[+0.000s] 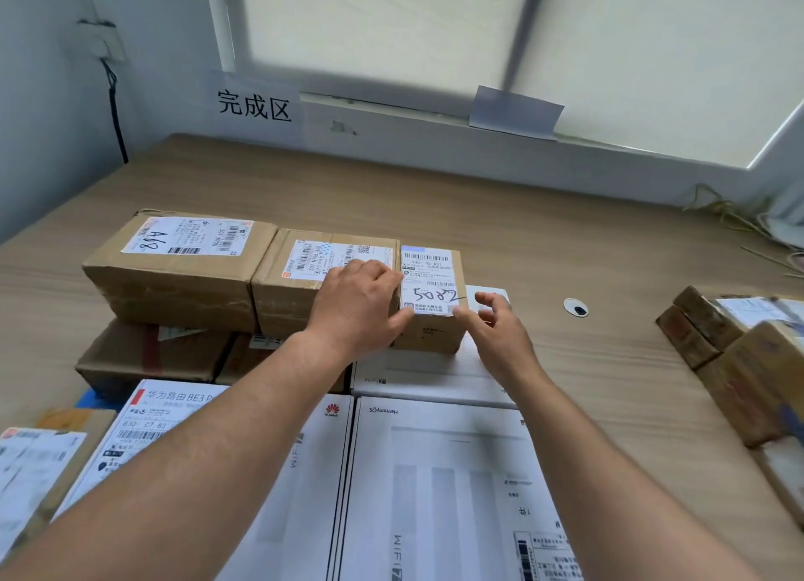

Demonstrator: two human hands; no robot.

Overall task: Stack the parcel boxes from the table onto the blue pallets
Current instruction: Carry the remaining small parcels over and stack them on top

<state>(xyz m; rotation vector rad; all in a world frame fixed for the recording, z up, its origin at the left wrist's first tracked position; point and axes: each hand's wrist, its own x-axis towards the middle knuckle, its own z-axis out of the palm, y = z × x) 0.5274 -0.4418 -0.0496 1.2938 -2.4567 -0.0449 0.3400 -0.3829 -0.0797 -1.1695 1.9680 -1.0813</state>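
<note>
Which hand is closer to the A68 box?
Left. The left hand rests on the middle box, beside the A68 box; the right hand is farther right, past the 5082 box.

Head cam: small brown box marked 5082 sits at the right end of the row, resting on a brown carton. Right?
Not quite. The small brown box marked 5082 is at the right end of the row, but it rests on a white box, not a brown carton. The head view shows it.
</note>
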